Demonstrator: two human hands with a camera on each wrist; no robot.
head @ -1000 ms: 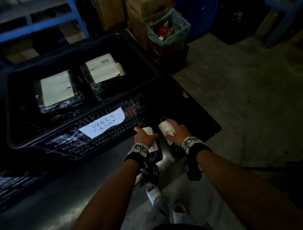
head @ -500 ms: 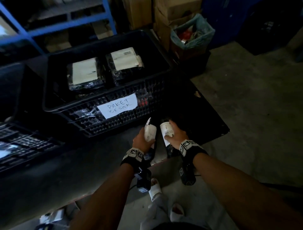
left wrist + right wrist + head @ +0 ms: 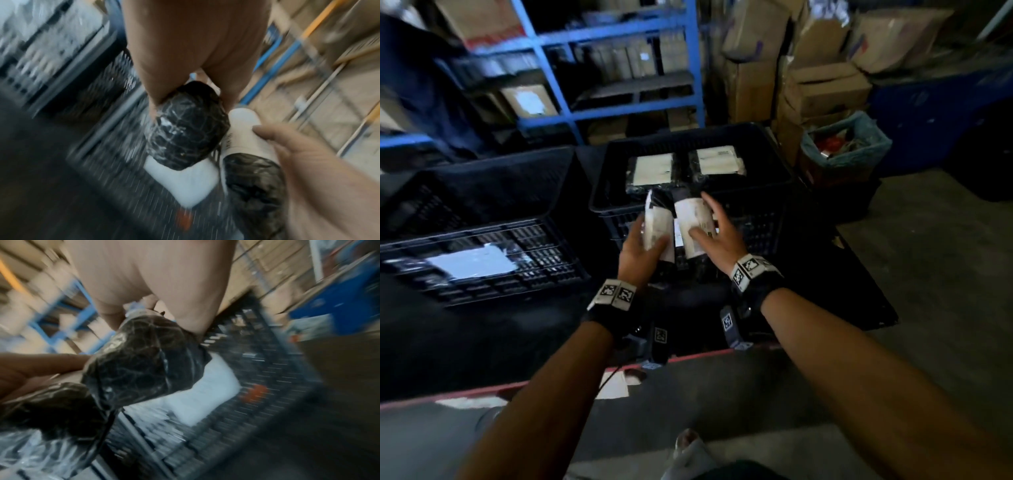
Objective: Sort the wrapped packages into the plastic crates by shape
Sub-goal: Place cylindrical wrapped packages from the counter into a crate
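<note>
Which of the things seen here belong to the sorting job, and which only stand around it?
Belong to the job:
- black-wrapped cylindrical package with white label in left hand
- same kind of package in right hand
- black plastic crate holding flat packages
- second black plastic crate, left

Only standing around:
- blue metal shelf
- brown cardboard boxes
- box lined with blue bag

Two flat packages (image 3: 681,168) side by side in right crate (image 3: 774,161); second crate (image 3: 482,253) to its left.
</note>
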